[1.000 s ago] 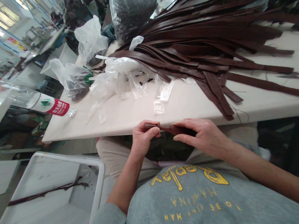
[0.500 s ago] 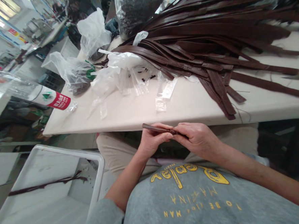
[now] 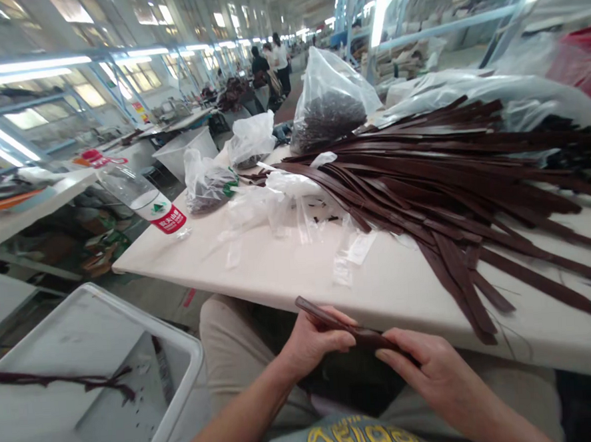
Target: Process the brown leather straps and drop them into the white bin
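Observation:
A dark brown leather strap [image 3: 370, 337] is stretched between my two hands, above my lap and just in front of the table edge. My left hand [image 3: 310, 345] grips it, thumb on top, and one end sticks out past the fingers. Further along, my right hand [image 3: 427, 363] pinches the strap between thumb and fingers; its other end is hidden by that hand. On the table beyond lies a large heap of similar brown straps [image 3: 453, 184], some hanging toward the front edge.
Crumpled clear plastic [image 3: 294, 198] lies on the white table [image 3: 278, 269], beside a plastic bottle [image 3: 162, 212] and bags of dark pieces [image 3: 331, 112]. At lower left stands a white bin [image 3: 196, 354] with a thin brown strip inside. Several people [image 3: 278, 62] stand far off.
The view has tilted up, showing more of the room. My hands have moved apart along the strap, so more of it shows between them.

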The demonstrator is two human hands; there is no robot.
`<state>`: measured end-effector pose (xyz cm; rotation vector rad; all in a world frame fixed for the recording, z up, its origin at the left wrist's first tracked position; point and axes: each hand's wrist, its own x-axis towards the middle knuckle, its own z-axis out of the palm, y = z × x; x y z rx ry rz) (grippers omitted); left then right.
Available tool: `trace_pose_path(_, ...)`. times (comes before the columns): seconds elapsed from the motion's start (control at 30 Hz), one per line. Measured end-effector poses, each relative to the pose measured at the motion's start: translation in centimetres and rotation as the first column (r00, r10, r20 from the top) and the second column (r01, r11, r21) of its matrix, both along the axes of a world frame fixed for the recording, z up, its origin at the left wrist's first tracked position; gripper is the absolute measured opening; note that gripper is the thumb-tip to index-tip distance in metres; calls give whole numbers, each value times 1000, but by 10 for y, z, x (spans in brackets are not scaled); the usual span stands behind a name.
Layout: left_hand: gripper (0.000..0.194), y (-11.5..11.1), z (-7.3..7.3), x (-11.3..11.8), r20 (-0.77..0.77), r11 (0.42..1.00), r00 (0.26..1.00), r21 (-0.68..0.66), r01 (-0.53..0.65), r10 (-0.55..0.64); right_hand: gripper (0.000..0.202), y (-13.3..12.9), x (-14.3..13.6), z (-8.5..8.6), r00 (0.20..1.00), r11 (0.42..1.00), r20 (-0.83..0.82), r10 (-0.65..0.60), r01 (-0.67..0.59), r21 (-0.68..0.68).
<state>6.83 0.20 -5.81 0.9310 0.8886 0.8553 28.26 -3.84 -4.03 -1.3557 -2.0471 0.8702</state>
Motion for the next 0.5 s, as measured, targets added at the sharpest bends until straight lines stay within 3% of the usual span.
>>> trace_pose_path(0.2,34,-9,9,10,-30,990,996,108,86,-83,42,-1,-11,5,994,994,-55,91,-94,-59)
trace_pose_path(0.33,42,-8,10,24,123,998,992,40,-45,40,41,6,-11,26,982,998,-186,20,-29,-48)
trace_pose_path(0.4,59,-7,7,39,243,994,967,61,-91,74,34,14,-10,46,960,998,-273,-65,59,-30)
trace_pose_path(0.43,74,-8,5,49,282,994,959,98,-55,25,31,19,-10,58,935,993,-335,-114,117,-11)
trace_pose_path(0.5,100,-11,3,74,251,977,951,163,140,-178,25,28,-14,82,848,969,-494,-192,243,41)
